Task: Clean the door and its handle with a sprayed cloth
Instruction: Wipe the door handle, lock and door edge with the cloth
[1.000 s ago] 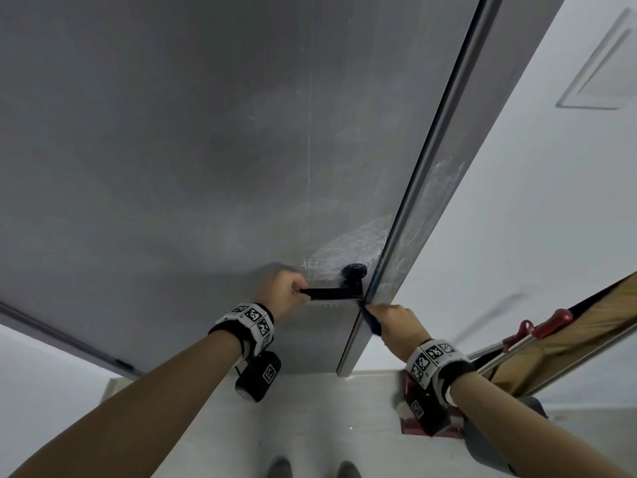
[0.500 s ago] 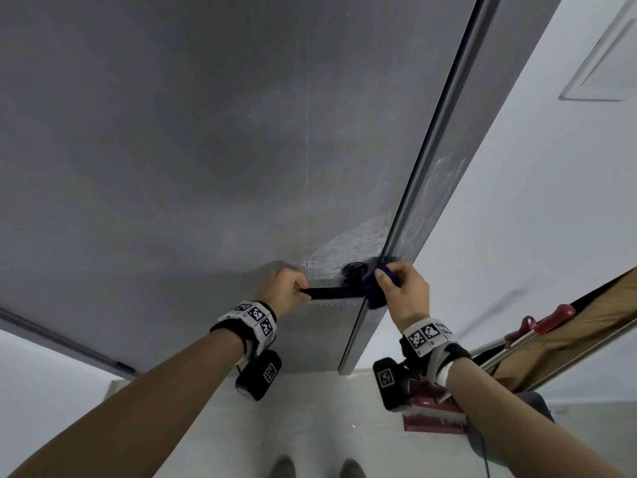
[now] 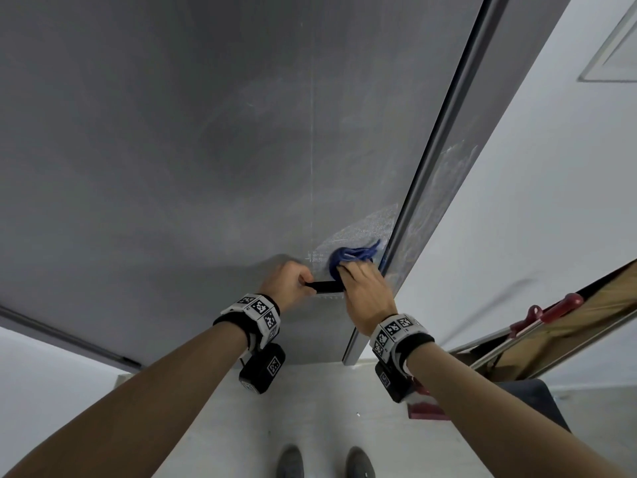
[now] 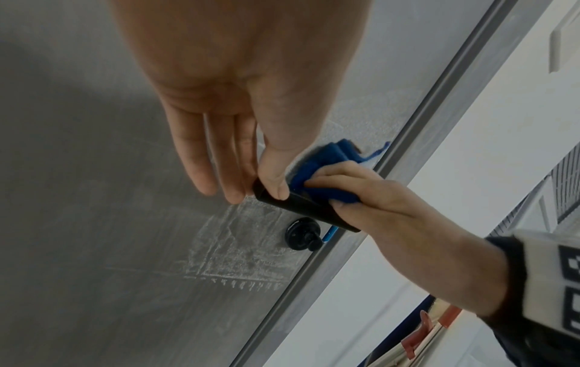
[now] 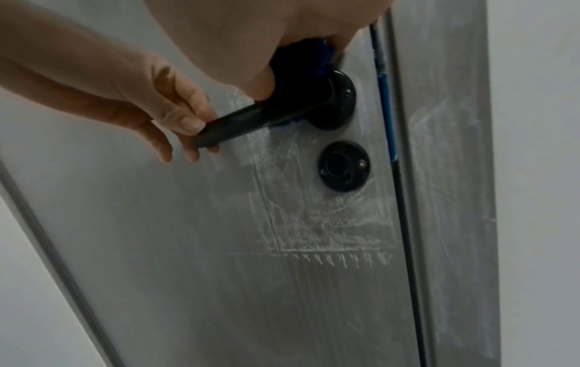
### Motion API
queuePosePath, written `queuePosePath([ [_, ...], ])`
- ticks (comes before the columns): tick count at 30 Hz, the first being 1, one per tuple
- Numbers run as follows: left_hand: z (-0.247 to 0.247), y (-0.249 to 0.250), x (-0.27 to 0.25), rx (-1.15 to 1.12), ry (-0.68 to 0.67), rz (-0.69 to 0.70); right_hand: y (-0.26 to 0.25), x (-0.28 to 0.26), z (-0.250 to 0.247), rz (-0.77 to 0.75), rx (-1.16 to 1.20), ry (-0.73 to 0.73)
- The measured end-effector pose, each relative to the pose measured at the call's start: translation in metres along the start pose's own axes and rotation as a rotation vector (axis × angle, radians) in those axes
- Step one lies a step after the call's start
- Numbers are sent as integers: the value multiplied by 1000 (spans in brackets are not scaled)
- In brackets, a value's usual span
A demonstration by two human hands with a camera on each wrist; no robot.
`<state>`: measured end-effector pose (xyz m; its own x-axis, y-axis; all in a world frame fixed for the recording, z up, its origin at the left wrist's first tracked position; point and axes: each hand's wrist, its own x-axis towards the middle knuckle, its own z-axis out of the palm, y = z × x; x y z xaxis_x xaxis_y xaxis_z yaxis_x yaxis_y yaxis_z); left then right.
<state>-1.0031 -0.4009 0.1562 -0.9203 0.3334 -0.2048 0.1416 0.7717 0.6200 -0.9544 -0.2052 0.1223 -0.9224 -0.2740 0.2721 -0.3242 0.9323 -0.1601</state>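
Note:
A grey door (image 3: 172, 150) fills the head view, with whitish smears near its right edge. Its black lever handle (image 3: 325, 287) (image 4: 301, 203) (image 5: 251, 121) juts left from a round black rose (image 5: 340, 99). My left hand (image 3: 287, 282) (image 5: 176, 116) pinches the free end of the lever between thumb and fingers. My right hand (image 3: 365, 288) (image 4: 361, 188) grips a bunched blue cloth (image 3: 351, 255) (image 4: 326, 168) and presses it on the lever's base, which the cloth and hand hide. A second round black lock plate (image 4: 303, 233) (image 5: 343, 166) sits below the handle.
The door's metal edge (image 3: 431, 167) runs up on the right, with a white wall (image 3: 534, 201) beyond it. A red-handled tool (image 3: 551, 310) and a board lean at the lower right. My shoes (image 3: 324, 462) stand on pale floor below.
My right hand has come up from the door's edge with the blue cloth and now covers the handle's base. The left hand has kept its hold on the lever's end.

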Motion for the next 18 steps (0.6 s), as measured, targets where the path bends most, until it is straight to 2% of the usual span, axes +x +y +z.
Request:
queuePosePath([
  [3,0,-2,0,8,-8,-9,2,2,-4,-110,-109,-43],
  [6,0,-2,-1,15,-4,-24,5,-9,-7,-97,-130,-6],
  [10,1,-2,-2,12,11,-24,9,-30,-1,131,33,61],
  [13,1,-1,-3,4,11,-33,5,-29,5,354,340,80],
  [15,2,-1,-4,8,14,-41,2,-22,7,442,539,125],
  [18,4,-2,-3,3,30,-59,-2,-13,4,559,707,228],
])
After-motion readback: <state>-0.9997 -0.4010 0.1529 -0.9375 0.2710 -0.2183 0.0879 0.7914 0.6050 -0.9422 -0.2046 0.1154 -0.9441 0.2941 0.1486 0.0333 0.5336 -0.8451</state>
